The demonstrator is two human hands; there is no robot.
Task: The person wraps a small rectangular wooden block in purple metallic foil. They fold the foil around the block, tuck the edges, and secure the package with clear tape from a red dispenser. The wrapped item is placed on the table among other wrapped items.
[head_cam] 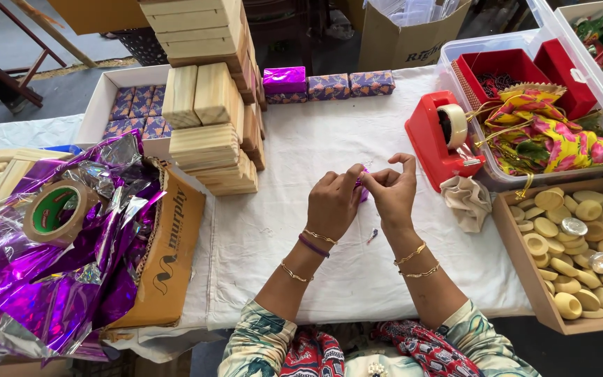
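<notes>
My left hand (333,202) and my right hand (391,190) meet over the white cloth (315,146), fingertips pinched together on a small purple foil-wrapped piece (362,187) that is mostly hidden between them. Both wrists wear thin gold bangles; the left also has a purple band. A tiny scrap (372,236) lies on the cloth just below my hands. The red tape dispenser (443,136) stands just right of my right hand.
Crumpled purple foil sheets (43,272) and a tape roll (56,211) lie at left on a cardboard box. Stacked wooden blocks (211,119) and wrapped boxes (329,85) sit behind. A tray of round yellowish discs (584,251), a beige cloth (466,201) and plastic bins are at right.
</notes>
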